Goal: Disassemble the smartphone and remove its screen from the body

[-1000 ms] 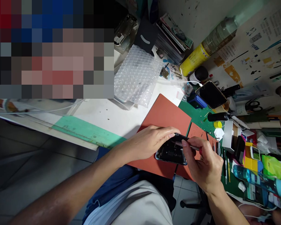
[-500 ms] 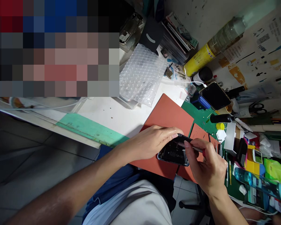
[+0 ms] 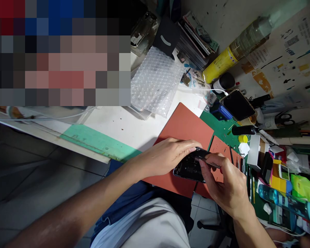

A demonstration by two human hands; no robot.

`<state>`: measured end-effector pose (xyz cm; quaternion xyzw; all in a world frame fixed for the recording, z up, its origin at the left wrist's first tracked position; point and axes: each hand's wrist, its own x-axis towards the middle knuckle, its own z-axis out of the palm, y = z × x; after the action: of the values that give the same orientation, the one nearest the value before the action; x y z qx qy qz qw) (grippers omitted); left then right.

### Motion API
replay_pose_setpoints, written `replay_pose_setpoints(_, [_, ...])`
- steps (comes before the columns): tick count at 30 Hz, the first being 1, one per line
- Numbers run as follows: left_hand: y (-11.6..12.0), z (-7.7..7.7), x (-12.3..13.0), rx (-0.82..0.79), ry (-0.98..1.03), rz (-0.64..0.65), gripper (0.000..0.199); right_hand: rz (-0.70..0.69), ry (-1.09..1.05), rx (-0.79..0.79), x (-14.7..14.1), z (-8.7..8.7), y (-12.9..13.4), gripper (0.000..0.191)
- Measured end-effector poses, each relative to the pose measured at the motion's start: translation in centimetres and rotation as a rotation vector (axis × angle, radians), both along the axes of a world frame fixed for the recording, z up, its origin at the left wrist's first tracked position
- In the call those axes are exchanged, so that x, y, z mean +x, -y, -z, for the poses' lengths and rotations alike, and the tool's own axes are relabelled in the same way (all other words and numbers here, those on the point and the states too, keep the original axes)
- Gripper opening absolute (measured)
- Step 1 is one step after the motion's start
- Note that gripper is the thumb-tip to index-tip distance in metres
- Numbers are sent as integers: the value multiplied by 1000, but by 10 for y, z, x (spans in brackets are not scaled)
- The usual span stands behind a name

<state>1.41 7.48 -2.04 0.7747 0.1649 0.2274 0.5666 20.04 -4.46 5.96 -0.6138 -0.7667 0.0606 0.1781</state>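
An opened phone [image 3: 187, 171] with its dark inner parts exposed lies over a reddish-brown mat. My left hand [image 3: 167, 155] reaches across its far-left side, fingers closed together along its upper edge, steadying it. In my right hand [image 3: 228, 182], thumb and fingers pinch a slim screwdriver [image 3: 213, 165], its ridged front part pointing left over the phone's inside. The screwdriver's very tip is too small to make out. Part of the phone's right end is hidden behind my right hand.
The reddish-brown mat [image 3: 182, 124] lies over a white table with a green cutting mat. Bubble wrap [image 3: 157, 82] sits behind it. A charging phone [image 3: 238, 105], a yellow spray can [image 3: 219, 63], tools and a blue bottle [image 3: 286, 203] crowd the right. Another person is behind the blurred patch.
My right hand has shifted slightly left with the screwdriver, which lies a little lower across the phone. My left hand and the phone hold still.
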Motion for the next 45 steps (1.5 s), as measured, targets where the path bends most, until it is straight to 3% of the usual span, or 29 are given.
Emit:
replay_pose_setpoints(9, [0,-2,0,-8,-1,-13,37,25,80,70,2,3,-4,8])
replay_pose_setpoints(45, [-1,-3,0,-15,-9,-2,37,-61,93,10,6,-4,-6,10])
